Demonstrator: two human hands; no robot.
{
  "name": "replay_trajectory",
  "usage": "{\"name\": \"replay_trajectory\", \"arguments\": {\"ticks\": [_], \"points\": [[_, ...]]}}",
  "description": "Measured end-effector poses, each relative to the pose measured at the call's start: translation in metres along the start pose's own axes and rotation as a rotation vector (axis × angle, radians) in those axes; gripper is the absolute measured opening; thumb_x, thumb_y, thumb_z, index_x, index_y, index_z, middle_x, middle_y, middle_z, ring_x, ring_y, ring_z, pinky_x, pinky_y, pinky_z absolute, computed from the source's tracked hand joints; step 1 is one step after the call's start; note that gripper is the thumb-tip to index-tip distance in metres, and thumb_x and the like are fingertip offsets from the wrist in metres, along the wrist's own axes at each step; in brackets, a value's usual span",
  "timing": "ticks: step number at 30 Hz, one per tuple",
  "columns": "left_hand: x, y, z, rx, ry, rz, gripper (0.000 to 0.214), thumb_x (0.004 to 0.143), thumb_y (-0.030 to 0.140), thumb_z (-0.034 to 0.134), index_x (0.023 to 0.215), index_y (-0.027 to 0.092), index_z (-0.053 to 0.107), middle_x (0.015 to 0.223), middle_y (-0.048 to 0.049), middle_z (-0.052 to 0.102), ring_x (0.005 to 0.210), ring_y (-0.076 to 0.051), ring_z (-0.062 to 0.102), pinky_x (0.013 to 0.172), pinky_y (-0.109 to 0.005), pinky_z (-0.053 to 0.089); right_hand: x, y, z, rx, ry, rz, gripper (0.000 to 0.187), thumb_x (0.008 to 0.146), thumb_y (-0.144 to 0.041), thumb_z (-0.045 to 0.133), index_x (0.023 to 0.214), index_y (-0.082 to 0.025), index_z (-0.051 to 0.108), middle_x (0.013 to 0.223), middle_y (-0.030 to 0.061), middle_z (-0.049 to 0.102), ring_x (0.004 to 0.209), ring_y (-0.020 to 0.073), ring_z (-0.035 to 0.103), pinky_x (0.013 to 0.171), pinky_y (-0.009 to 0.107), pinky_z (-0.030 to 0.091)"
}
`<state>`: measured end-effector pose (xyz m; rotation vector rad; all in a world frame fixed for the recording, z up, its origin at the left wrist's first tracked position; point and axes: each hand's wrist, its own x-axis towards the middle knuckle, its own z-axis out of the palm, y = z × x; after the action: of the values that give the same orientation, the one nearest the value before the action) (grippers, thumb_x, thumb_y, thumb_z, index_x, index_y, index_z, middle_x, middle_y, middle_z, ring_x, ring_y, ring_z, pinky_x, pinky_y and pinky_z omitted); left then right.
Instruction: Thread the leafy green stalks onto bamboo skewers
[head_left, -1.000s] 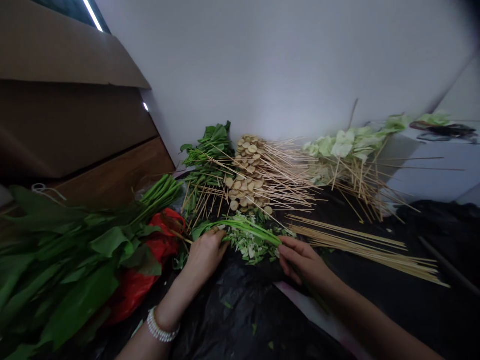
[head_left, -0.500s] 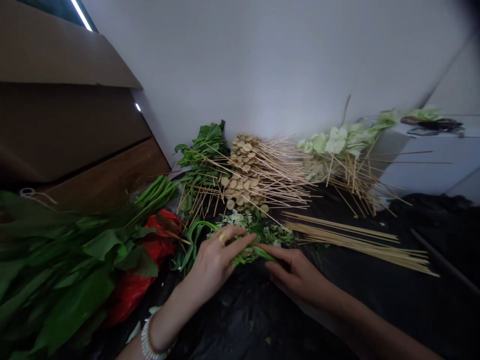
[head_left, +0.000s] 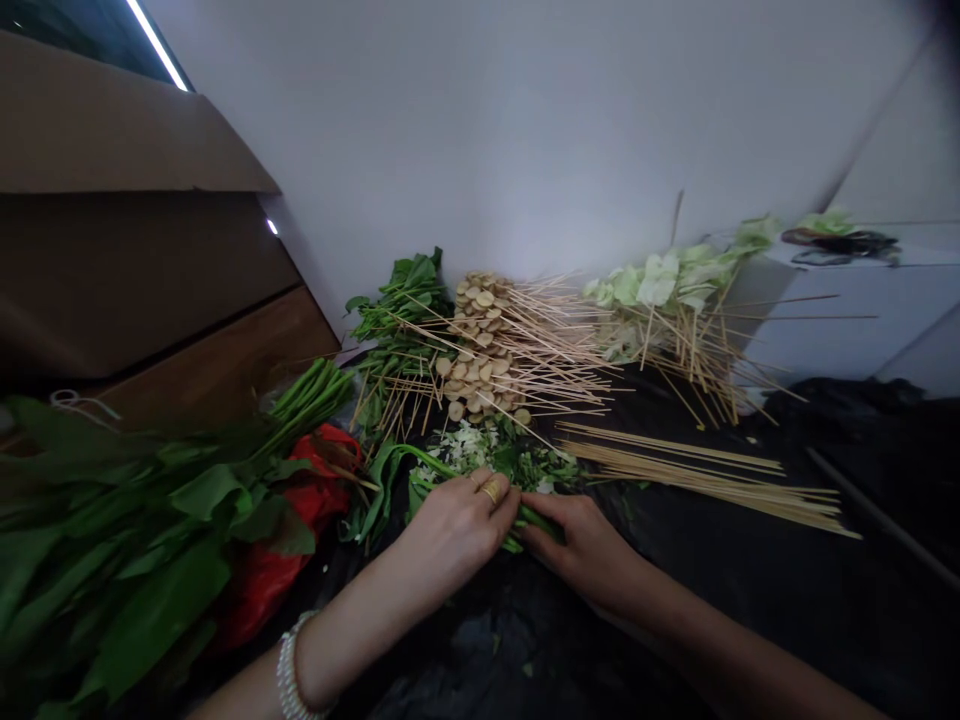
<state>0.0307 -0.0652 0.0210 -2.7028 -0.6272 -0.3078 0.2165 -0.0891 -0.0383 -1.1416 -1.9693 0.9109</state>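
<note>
My left hand [head_left: 461,520], with a gold ring and a beaded bracelet, is closed over a green leafy stalk [head_left: 409,450]; its curled fingertips are hidden. Facing it, my right hand [head_left: 574,540] pinches the other end of the greens between thumb and fingers. The two hands almost meet above a black plastic sheet [head_left: 450,650]. Just beyond them lies a heap of chopped greens and pale bits [head_left: 469,445]. To the right, a bundle of bare wooden skewers [head_left: 712,480] rests on the sheet.
A pile of leafy greens [head_left: 150,540] and a red plastic bag [head_left: 277,580] are at left. Along the wall lie skewered greens [head_left: 405,300], skewered pale round slices [head_left: 484,340] and skewered cabbage leaves [head_left: 660,280]. A cardboard box [head_left: 135,270] stands far left.
My left hand has moved a little right and its fingers have curled down over the greens, close to my right hand. My right hand keeps its pinch. The view has shifted slightly.
</note>
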Motion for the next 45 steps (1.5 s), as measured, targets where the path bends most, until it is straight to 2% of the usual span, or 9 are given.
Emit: {"name": "replay_trajectory", "arguments": {"ticks": [5,12,18,22,25,30,35,40,45], "points": [[-0.001,-0.003,0.009,-0.032,-0.031,0.007,0.003,0.089,0.014,0.060,0.087,0.012,0.061,0.082,-0.0062,0.061,0.076,-0.021,0.057,0.062,-0.031,0.048,0.000,0.004,0.003,-0.029,-0.019,-0.031,0.015,0.090,-0.019,0.049,0.080,-0.017,0.060,0.075,0.0030,0.065,0.069,0.0161,0.058,0.065,0.026,0.037],[-0.001,0.000,0.016,-0.360,0.023,-0.316,0.006,0.086,0.019,0.067,0.086,0.016,0.062,0.085,-0.0034,0.059,0.077,-0.017,0.059,0.065,-0.025,0.047,0.004,-0.003,-0.004,0.042,0.023,-0.038,0.020,0.093,-0.022,0.048,0.079,-0.017,0.062,0.071,0.0006,0.062,0.066,0.0141,0.055,0.062,0.025,0.037],[-0.005,-0.041,0.002,-0.490,0.498,-0.724,0.013,0.087,0.019,0.055,0.082,0.017,0.067,0.076,-0.0016,0.060,0.070,-0.014,0.056,0.066,-0.025,0.044,0.000,0.000,-0.009,0.122,0.030,0.015,0.018,0.092,-0.027,0.051,0.089,-0.018,0.066,0.074,0.0019,0.066,0.070,0.0154,0.060,0.067,0.026,0.041],[-0.020,-0.068,-0.004,-1.026,0.706,-0.998,0.020,0.088,0.036,0.056,0.086,0.018,0.064,0.073,0.0008,0.057,0.058,-0.010,0.048,0.053,-0.021,0.039,0.003,0.003,-0.017,0.612,-0.019,0.160,0.022,0.089,-0.037,0.057,0.098,-0.017,0.061,0.064,-0.0020,0.062,0.048,0.0097,0.050,0.047,0.021,0.036],[-0.030,-0.073,0.002,-1.481,0.829,-1.024,0.027,0.079,0.042,0.070,0.085,0.018,0.057,0.073,0.0021,0.055,0.059,-0.010,0.049,0.051,-0.019,0.042,0.006,0.006,-0.024,0.938,-0.086,0.182,0.031,0.080,-0.041,0.068,0.096,-0.016,0.061,0.070,0.0005,0.067,0.045,0.0085,0.052,0.043,0.020,0.036],[-0.039,-0.076,0.006,-1.751,0.919,-0.992,0.033,0.073,0.036,0.078,0.086,0.020,0.052,0.063,0.0059,0.048,0.061,-0.010,0.052,0.056,-0.020,0.049,0.011,0.012,-0.024,0.889,-0.071,0.273,0.041,0.083,-0.050,0.067,0.102,-0.014,0.063,0.039,-0.0119,0.041,0.029,0.0038,0.027,0.033,0.016,0.019],[-0.044,-0.077,0.008,-1.578,0.876,-0.928,0.028,0.078,0.041,0.074,0.085,0.018,0.060,0.053,0.0093,0.038,0.042,-0.004,0.028,0.040,-0.015,0.026,0.014,0.017,-0.027,1.001,-0.031,0.281,0.040,0.088,-0.052,0.062,0.103,-0.014,0.061,0.038,-0.0115,0.042,0.028,0.0046,0.024,0.031,0.017,0.020],[-0.043,-0.071,0.021,-1.079,0.647,-1.015,0.023,0.073,0.034,0.077,0.083,0.014,0.071,0.065,0.0007,0.061,0.058,-0.010,0.052,0.054,-0.020,0.040,0.014,0.020,-0.032,1.086,-0.059,0.287,0.036,0.091,-0.048,0.058,0.105,-0.015,0.060,0.040,-0.0107,0.043,0.028,0.0048,0.024,0.031,0.017,0.018],[-0.042,-0.068,0.033,-0.571,0.736,-0.992,0.016,0.080,0.033,0.070,0.083,0.017,0.073,0.079,-0.0026,0.067,0.075,-0.016,0.061,0.074,-0.028,0.048,0.013,0.020,-0.029,1.133,-0.066,0.271,0.033,0.093,-0.046,0.057,0.104,-0.015,0.060,0.041,-0.0101,0.043,0.029,0.0046,0.024,0.032,0.017,0.019]]}}
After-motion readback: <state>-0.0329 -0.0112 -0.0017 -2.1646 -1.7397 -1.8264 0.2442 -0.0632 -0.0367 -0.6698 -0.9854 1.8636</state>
